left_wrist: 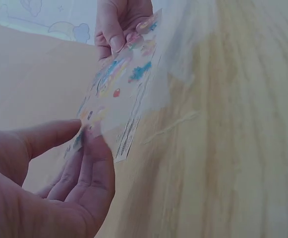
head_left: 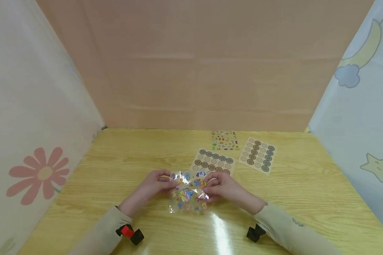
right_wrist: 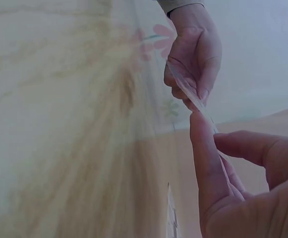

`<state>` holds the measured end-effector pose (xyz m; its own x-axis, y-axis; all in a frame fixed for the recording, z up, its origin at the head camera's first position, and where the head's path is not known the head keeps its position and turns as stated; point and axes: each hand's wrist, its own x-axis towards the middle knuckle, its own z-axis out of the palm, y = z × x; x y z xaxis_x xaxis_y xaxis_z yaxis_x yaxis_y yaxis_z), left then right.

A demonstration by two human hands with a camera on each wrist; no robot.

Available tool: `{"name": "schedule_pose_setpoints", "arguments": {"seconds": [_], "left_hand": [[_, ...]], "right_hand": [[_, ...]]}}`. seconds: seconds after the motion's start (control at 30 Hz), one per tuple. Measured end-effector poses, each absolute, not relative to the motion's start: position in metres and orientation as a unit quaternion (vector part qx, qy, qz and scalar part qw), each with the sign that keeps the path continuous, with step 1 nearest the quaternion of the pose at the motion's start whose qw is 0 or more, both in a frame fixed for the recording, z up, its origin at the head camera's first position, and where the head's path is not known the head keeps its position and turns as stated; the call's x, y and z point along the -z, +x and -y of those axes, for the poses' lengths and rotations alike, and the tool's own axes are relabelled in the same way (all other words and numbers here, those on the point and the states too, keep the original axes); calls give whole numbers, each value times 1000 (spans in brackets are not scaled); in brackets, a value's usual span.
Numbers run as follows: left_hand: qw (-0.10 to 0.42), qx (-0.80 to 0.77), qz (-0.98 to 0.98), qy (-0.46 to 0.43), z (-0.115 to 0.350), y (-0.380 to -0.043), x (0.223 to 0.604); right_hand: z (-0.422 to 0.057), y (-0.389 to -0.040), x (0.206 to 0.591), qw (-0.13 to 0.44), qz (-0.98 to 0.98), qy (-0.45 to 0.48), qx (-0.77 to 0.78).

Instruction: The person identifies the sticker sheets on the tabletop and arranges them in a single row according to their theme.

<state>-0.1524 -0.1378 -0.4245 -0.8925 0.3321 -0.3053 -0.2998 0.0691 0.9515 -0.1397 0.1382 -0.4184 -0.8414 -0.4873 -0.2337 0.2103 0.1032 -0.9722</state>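
Observation:
A clear sticker sheet with small colourful cartoon figures is held up above the table between both hands. My left hand pinches its left edge between thumb and fingers. On the opposite edge, my right hand pinches it the same way. In the left wrist view the sheet stretches from the near left hand to the right hand. The right wrist view shows the sheet nearly edge-on, with the right hand's thumb against it.
Behind the hands lies a paper sheet of round brown and grey stickers, partly covered by the right hand. A similar sheet lies to its right. Another clear sticker sheet is at the table's back edge. Printed cloth walls enclose the wooden table.

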Motion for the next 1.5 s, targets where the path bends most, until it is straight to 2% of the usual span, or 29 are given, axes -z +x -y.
{"name": "schedule_pose_setpoints", "arguments": {"seconds": [0.4,0.87,1.3,1.5], "left_hand": [[225,-710,-668,-7,162,-135,430],[170,-716,-676,-44,196,-127,442],[197,-710,-674,-39,228,-125,444],[191,-704,-682,-56,233,-126,443]], "right_hand": [[-119,-135,423,271,-681,-95,673],[-87,-136,429,322,-632,-74,701],[-61,-137,437,344,-615,-63,706],[-54,-136,441,342,-613,-43,711]]}}
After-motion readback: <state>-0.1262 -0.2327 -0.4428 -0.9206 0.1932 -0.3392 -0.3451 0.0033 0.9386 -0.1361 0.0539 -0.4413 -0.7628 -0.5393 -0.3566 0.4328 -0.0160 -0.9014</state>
